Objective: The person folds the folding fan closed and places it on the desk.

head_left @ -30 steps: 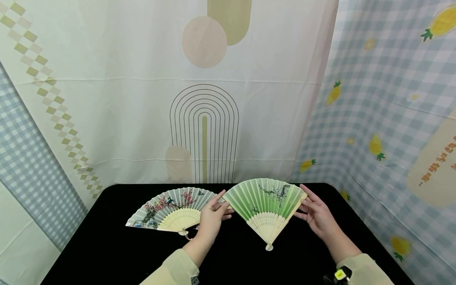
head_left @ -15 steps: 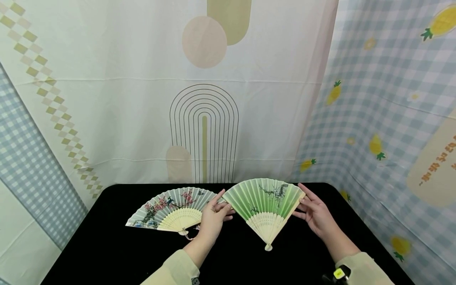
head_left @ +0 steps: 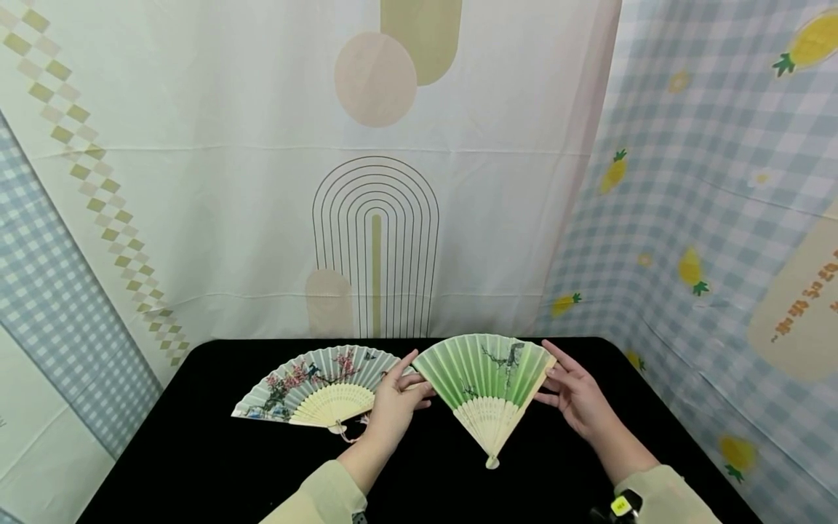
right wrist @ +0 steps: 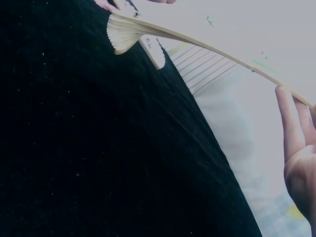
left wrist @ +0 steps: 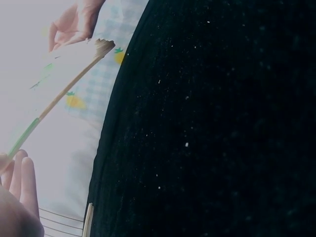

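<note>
Spread between both hands is a green folding fan (head_left: 481,371) with pale ribs and a dark branch print, its pivot end pointing down toward the person. My left hand (head_left: 394,397) pinches its left edge between thumb and fingers. On the opposite edge, my right hand (head_left: 576,397) grips the outer rib, thumb in front and fingers behind. The left wrist view catches the fan's rib edge (left wrist: 69,91) side-on, above the black cloth. A second folding fan (head_left: 308,382), pale with pink blossoms, lies spread on the table to the left, partly hidden by the left hand.
A black cloth covers the table (head_left: 216,473). Behind it hangs a white patterned curtain (head_left: 262,218), with a blue checked pineapple curtain (head_left: 655,204) on the right. A pink cord (head_left: 345,435) hangs from the blossom fan's pivot.
The green fan has come slightly lower and its right edge has shifted a little to the left along with my right hand. The blossom fan stays in place.
</note>
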A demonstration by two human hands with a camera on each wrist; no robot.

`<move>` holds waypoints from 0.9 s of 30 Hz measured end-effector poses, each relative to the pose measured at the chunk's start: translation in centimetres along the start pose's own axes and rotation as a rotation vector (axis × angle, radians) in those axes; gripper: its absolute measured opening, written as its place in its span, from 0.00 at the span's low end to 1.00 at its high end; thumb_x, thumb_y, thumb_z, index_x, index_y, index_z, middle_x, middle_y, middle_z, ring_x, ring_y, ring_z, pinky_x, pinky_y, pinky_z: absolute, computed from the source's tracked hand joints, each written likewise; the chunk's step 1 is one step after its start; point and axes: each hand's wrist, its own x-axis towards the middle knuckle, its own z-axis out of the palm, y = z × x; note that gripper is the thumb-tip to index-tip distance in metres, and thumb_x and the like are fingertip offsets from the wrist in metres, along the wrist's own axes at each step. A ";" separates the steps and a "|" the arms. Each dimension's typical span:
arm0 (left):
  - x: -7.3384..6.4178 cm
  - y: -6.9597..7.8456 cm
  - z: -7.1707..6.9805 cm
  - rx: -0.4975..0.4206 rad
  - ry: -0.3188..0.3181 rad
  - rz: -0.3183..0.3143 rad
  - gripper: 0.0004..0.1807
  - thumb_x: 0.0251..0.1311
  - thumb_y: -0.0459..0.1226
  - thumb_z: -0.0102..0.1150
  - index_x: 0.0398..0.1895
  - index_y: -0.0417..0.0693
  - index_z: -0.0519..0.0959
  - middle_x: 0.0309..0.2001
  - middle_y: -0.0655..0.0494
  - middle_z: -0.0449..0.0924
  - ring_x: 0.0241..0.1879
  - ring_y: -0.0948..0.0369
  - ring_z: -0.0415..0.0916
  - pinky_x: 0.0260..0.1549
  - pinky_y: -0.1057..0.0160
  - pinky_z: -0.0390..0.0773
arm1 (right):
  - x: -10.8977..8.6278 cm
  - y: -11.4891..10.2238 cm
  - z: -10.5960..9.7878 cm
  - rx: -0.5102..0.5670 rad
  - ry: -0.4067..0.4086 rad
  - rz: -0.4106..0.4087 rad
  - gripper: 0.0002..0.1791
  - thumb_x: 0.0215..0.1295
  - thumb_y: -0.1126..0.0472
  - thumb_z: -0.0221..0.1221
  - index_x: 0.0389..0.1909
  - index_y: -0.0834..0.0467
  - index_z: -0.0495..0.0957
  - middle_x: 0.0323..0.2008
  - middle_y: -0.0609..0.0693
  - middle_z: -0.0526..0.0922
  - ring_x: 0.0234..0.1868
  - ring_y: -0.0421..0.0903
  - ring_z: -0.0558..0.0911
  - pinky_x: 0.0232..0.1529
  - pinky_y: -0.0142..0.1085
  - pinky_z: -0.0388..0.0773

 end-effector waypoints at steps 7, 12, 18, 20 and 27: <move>0.0 0.0 -0.1 0.009 -0.021 -0.001 0.37 0.66 0.27 0.59 0.77 0.52 0.59 0.49 0.42 0.81 0.45 0.46 0.83 0.42 0.56 0.85 | 0.2 0.2 0.5 -0.001 -0.007 0.014 0.34 0.80 0.67 0.43 0.80 0.55 0.40 0.59 0.40 0.80 0.53 0.45 0.83 0.45 0.42 0.85; 0.0 0.1 -0.1 0.009 -0.027 -0.017 0.38 0.66 0.28 0.59 0.77 0.54 0.59 0.50 0.42 0.80 0.46 0.45 0.83 0.41 0.57 0.85 | 0.3 0.4 0.6 0.007 0.004 0.016 0.31 0.79 0.68 0.43 0.79 0.46 0.53 0.59 0.40 0.80 0.52 0.46 0.84 0.44 0.42 0.85; 0.0 0.1 -0.1 0.004 -0.024 -0.020 0.38 0.66 0.27 0.59 0.77 0.53 0.58 0.50 0.41 0.80 0.44 0.44 0.83 0.38 0.58 0.85 | 0.4 0.6 0.7 0.013 -0.006 0.019 0.30 0.79 0.68 0.43 0.77 0.44 0.58 0.59 0.41 0.79 0.53 0.46 0.83 0.44 0.42 0.85; 0.0 0.1 -0.1 0.009 -0.023 -0.019 0.38 0.66 0.27 0.59 0.77 0.54 0.59 0.50 0.41 0.80 0.44 0.44 0.83 0.37 0.58 0.85 | 0.4 0.7 0.7 0.011 -0.008 0.025 0.30 0.79 0.68 0.43 0.77 0.44 0.58 0.59 0.41 0.79 0.53 0.46 0.83 0.44 0.42 0.85; 0.1 0.0 -0.2 0.049 -0.036 -0.001 0.37 0.65 0.27 0.60 0.76 0.54 0.61 0.50 0.41 0.80 0.41 0.49 0.84 0.34 0.60 0.85 | 0.6 0.9 1.1 -0.001 0.002 0.055 0.30 0.79 0.67 0.45 0.77 0.43 0.58 0.58 0.41 0.80 0.52 0.46 0.83 0.44 0.42 0.85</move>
